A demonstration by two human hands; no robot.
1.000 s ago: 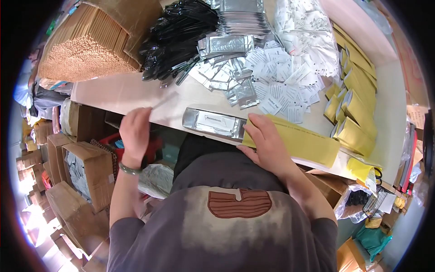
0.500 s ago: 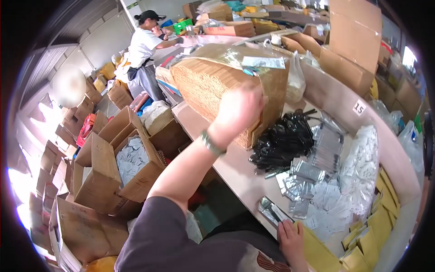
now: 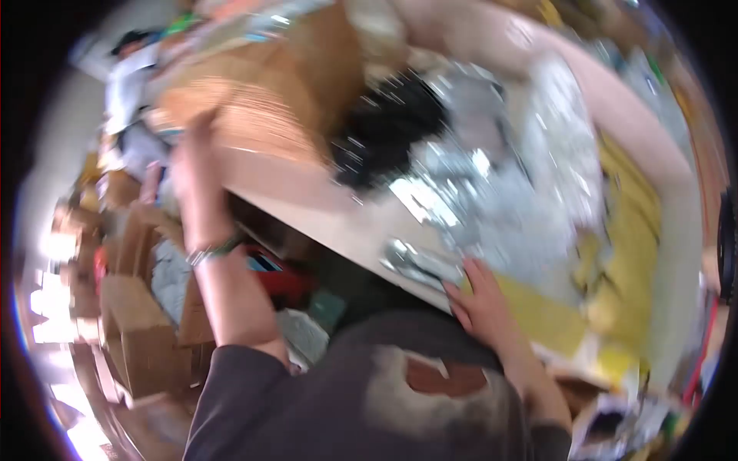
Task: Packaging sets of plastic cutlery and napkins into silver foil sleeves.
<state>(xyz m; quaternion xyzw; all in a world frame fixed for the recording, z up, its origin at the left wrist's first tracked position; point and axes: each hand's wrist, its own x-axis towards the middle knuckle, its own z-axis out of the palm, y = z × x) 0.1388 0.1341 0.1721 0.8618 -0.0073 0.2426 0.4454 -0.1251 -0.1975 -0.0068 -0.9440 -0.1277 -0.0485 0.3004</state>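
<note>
My left hand (image 3: 198, 150) is smeared by motion at the front side of a large brown carton (image 3: 327, 69) with a tan, finely layered face. Its fingers are too blurred to tell what they hold, if anything. My right hand (image 3: 483, 303) lies with fingers apart on the table edge. Its fingertips touch the end of a clear packet (image 3: 419, 263) with something dark and silvery inside, beside a yellow envelope (image 3: 538, 311). Beyond the packet are silvery clear sachets (image 3: 430, 203), a heap of pale slips (image 3: 515, 230) and a pile of black wrapped items (image 3: 392, 127).
A long clear bag of white pieces (image 3: 565, 146) lies along the raised pink table wall (image 3: 615, 100). Yellow envelopes (image 3: 630, 223) line the right side. Open cartons (image 3: 146, 330) stand on the floor at left. A person in white (image 3: 131, 92) stands at the far left.
My left hand has come down and left from the carton's top to its layered front. My view has swung, shifting the table up and left. My right hand stays by the packet.
</note>
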